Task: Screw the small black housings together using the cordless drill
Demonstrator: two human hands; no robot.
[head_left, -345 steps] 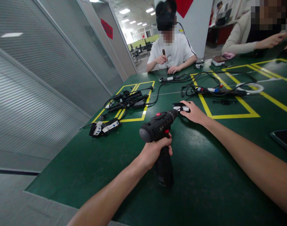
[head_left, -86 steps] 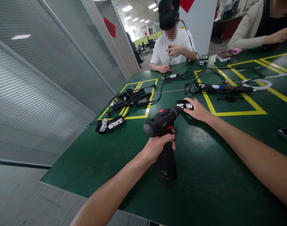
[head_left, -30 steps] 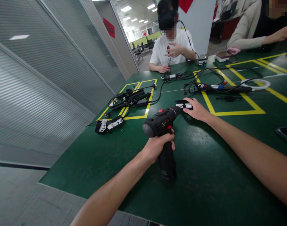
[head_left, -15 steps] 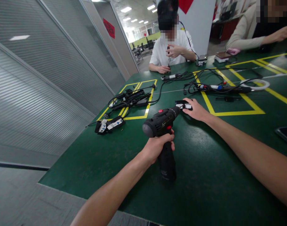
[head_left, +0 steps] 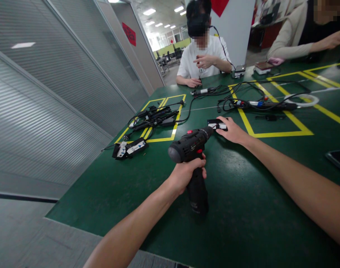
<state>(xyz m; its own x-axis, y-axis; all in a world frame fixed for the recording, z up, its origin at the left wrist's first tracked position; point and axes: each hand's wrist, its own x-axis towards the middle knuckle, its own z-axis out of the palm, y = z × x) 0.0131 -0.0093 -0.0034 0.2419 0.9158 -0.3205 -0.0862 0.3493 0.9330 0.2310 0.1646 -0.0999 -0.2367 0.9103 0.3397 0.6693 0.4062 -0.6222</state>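
A black cordless drill [head_left: 190, 145] with red buttons is held by its grip in my left hand [head_left: 186, 172], fingers wrapped round the handle. Its chuck points away from me, toward a small black-and-white block [head_left: 213, 122] on the table. My right hand [head_left: 232, 130] grips that block from the right, with the thumb on the near side and fingers over the far side. The drill's front end overlaps the block in view, so I cannot tell whether the bit touches it.
Black cables and adapters [head_left: 155, 118] lie inside yellow tape at the left. Nearer sits a black-and-white piece [head_left: 130, 147]. A cabled tool [head_left: 259, 104] and a white ring [head_left: 306, 99] lie at the right, a phone-like device [head_left: 339, 160] at the edge. Two people sit opposite.
My hands, the drill and the block stay almost in place. Across the table, the person in white has shifted the fingers of a raised hand.
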